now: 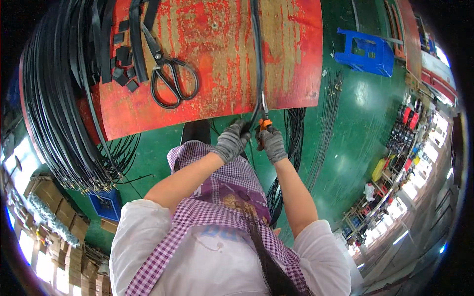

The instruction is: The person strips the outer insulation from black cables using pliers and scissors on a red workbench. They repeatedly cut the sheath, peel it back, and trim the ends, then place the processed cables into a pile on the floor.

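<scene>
Two gloved hands meet at the red worktable edge: my left hand grips the black cable; right hand closes around orange-handled cutters. I'd steady the cable, cutting squarely.

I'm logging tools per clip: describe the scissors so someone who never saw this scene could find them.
Start at the worn red board across the top of the view. On its left part, right of the black strips, lie the scissors, untouched, blades pointing up-left. Their two big black loop handles set them apart from the straight strips and small black offcuts.
</scene>
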Available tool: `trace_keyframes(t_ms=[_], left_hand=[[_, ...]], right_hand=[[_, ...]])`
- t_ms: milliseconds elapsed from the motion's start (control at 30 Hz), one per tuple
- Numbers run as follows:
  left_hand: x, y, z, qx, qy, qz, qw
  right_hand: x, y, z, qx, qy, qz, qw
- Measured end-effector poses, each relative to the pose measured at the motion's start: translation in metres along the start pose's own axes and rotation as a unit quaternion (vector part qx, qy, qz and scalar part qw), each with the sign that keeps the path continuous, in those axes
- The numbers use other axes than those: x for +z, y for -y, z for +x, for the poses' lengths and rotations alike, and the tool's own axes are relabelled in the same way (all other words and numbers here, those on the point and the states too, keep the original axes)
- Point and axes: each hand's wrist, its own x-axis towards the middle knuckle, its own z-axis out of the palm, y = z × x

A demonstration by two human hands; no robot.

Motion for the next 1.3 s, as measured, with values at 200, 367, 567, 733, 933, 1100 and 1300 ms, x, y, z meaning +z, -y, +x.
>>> trace_keyframes(t_ms=[200, 367, 567, 733, 933, 1100, 1300], left_hand=[[0.019, -0.007, 0.012, -0.029, -0.02, 0.14, 0.99], [0.015, 0.012, 0.001, -0.022, -0.099, 0.202, 0.974], [0.053, 0.096, 0.014, 0.09, -0.227, 0.243, 0.939], [0.075, 0.08, 0.002, 0.105, -0.297, 0.205, 0.927], [0.088, 0.105, 0.0, 0.092, -0.23, 0.188, 0.95], [0.115, 0.136, 0.025, -0.026, -0.265, 0.127, 0.956], [0.152, 0.141, 0.015, -0.044, -0.325, 0.139, 0.934]], right_hand=[[-0.006, -0.026, 0.036, -0.036, -0.107, 0.011, 0.994], [-0.01, 0.015, 0.018, 0.008, -0.072, 0.143, 0.987], [-0.011, 0.035, 0.016, 0.031, -0.027, 0.213, 0.976], [-0.003, 0.021, 0.049, -0.09, -0.078, -0.006, 0.993], [-0.001, 0.037, 0.037, 0.02, -0.069, 0.081, 0.994], [-0.012, 0.039, 0.029, 0.038, -0.022, 0.1, 0.994], [-0.016, 0.047, 0.011, 0.064, -0.009, 0.137, 0.988]])
